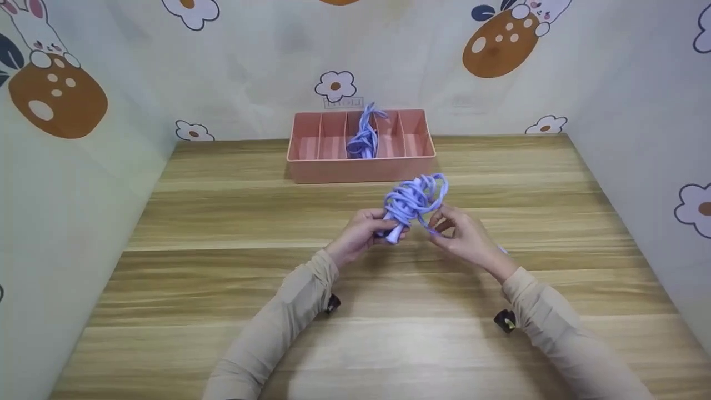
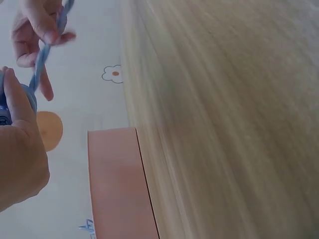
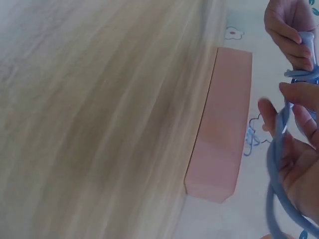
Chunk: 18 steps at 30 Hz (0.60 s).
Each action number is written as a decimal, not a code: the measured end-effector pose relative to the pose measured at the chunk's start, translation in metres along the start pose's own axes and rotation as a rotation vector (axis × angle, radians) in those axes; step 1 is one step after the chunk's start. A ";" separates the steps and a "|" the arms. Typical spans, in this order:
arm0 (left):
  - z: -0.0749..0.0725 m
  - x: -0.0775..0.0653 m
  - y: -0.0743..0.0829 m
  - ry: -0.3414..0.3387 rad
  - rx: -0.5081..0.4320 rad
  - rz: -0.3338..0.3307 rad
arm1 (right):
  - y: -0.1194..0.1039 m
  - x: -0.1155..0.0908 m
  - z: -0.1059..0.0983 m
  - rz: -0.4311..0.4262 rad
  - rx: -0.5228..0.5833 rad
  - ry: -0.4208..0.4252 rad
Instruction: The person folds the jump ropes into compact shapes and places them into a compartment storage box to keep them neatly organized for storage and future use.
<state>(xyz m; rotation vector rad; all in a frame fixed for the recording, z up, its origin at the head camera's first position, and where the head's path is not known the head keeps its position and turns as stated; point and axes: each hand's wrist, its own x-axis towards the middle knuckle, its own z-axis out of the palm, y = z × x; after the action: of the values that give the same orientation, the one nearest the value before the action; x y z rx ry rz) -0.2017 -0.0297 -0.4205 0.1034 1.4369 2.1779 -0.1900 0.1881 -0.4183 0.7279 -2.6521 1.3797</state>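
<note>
A blue-violet jump rope (image 1: 408, 201), its cord wound in several turns around its handles, is held up over the table in front of the box. My left hand (image 1: 358, 236) grips it by the handles, and one pale handle end (image 1: 394, 235) sticks out below the fingers. To the right, my right hand (image 1: 469, 239) pinches a loose length of the cord. Doubled cord (image 3: 277, 167) hangs past the right palm in the right wrist view. In the left wrist view, cord (image 2: 44, 55) runs between the two hands.
A pink box (image 1: 361, 171) with several compartments stands at the back of the wooden table (image 1: 222, 222). A second blue-violet bundle of cord (image 1: 364, 136) stands in its middle compartment, poking above the rim. Patterned sheets (image 1: 250, 66) enclose the back and sides.
</note>
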 end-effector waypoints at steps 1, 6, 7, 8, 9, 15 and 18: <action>0.001 0.000 -0.001 0.010 0.021 0.011 | 0.002 0.001 0.001 0.021 0.016 0.042; 0.004 0.001 -0.003 0.069 0.165 0.032 | -0.002 0.003 0.001 0.009 0.065 0.291; 0.004 0.001 -0.003 0.078 0.197 0.033 | 0.000 0.004 0.002 -0.062 -0.002 0.322; 0.004 0.000 -0.001 0.090 0.228 0.029 | -0.002 0.005 0.002 -0.160 -0.090 0.340; 0.004 -0.001 0.000 0.099 0.259 0.027 | -0.006 0.006 0.002 -0.272 -0.220 0.345; 0.005 -0.006 0.007 0.099 0.429 0.055 | -0.027 0.013 0.006 -0.742 -0.658 0.113; 0.007 -0.010 0.010 0.085 0.538 0.085 | -0.036 0.016 0.010 -0.733 -0.606 0.039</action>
<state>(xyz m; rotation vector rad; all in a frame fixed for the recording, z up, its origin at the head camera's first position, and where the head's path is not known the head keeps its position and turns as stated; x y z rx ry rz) -0.1941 -0.0310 -0.4067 0.2670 2.0680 1.8191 -0.1873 0.1570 -0.3929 1.3360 -2.1874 0.3773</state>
